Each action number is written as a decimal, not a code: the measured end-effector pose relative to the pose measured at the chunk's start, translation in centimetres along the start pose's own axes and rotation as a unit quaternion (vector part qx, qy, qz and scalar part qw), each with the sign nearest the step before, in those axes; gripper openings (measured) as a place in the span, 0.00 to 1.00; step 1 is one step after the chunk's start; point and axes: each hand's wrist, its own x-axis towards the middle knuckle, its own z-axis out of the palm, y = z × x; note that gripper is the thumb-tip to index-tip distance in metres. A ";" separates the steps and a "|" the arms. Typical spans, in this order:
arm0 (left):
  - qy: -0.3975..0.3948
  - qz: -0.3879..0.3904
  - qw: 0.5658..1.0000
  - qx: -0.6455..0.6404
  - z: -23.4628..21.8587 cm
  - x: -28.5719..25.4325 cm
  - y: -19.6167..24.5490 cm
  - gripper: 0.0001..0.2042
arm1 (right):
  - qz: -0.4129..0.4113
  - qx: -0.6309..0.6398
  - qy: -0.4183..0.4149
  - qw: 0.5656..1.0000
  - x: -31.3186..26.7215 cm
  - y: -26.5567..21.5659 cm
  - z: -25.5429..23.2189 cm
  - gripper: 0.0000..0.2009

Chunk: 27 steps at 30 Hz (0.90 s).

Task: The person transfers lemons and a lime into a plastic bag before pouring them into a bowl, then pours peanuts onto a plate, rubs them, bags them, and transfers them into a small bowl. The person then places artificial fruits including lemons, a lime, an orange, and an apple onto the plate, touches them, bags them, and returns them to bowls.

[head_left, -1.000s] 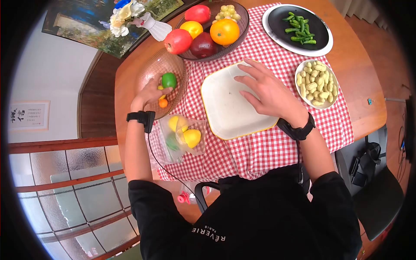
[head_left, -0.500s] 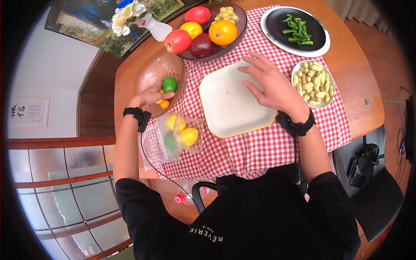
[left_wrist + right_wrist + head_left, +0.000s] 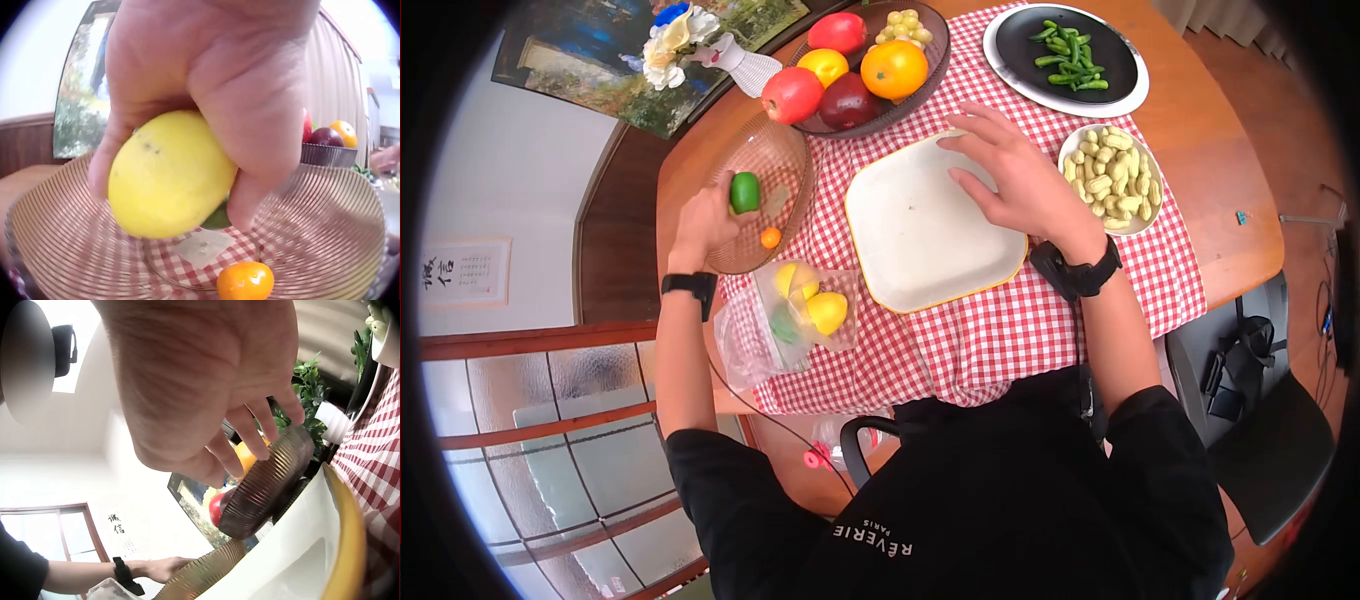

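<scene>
My left hand [image 3: 703, 225] is over the ribbed see-through basket [image 3: 802, 190] and grips a lemon [image 3: 172, 175] between fingers and thumb. In the head view that hand hides the lemon. A green lime [image 3: 744, 192] shows right at the fingertips, and in the left wrist view it is mostly behind the lemon; I cannot tell whether it is held too. A small orange kumquat [image 3: 771, 238] lies in the basket. My right hand [image 3: 1025, 180] holds nothing, its fingers spread and relaxed over the right side of the white yellow-rimmed tray [image 3: 900, 240].
A plastic bag [image 3: 760, 330] with lemons [image 3: 828, 313] lies in front of the basket. Behind stands a dark fruit bowl [image 3: 935, 70]. To the right are a bowl of peanuts [image 3: 1115, 180] and a black plate [image 3: 1025, 75] of green peppers [image 3: 1072, 55]. A checked cloth [image 3: 970, 350] covers the table's middle.
My left hand has closed round the lemon and shifted left in the basket. The lime has moved left with it, away from the kumquat. The right hand stays over the tray.
</scene>
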 end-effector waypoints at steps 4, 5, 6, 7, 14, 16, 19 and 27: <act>0.096 -0.034 0.981 0.164 -4.7 -1.9 6.1 0.37 | 0.006 -0.003 0.002 1.000 0.0 0.8 0.1 0.16; 0.181 0.019 0.975 0.130 -5.4 -2.5 7.5 0.36 | 0.016 0.002 -0.005 1.000 0.0 0.8 -0.1 0.16; 0.177 0.018 0.976 0.126 -6.2 -3.0 9.7 0.36 | 0.025 0.008 -0.013 1.000 0.0 0.8 -0.2 0.16; 0.161 0.080 0.981 0.076 -6.9 -3.5 12.6 0.36 | 0.026 0.002 -0.009 1.000 0.0 0.5 -0.4 0.16; -0.014 0.270 0.962 0.033 -0.7 -0.6 22.2 0.33 | 0.027 0.014 -0.015 0.999 -0.1 1.2 0.0 0.16; -0.026 0.316 0.947 0.046 0.1 0.2 23.0 0.33 | 0.030 0.011 -0.010 0.999 0.0 1.2 0.0 0.16; -0.036 0.303 0.951 0.037 0.6 0.8 23.6 0.34 | -0.003 0.025 0.023 0.999 -0.1 1.2 0.1 0.15; -0.010 0.295 0.955 -0.040 1.6 0.4 22.3 0.39 | -0.001 0.026 0.018 1.000 0.2 1.0 -0.1 0.15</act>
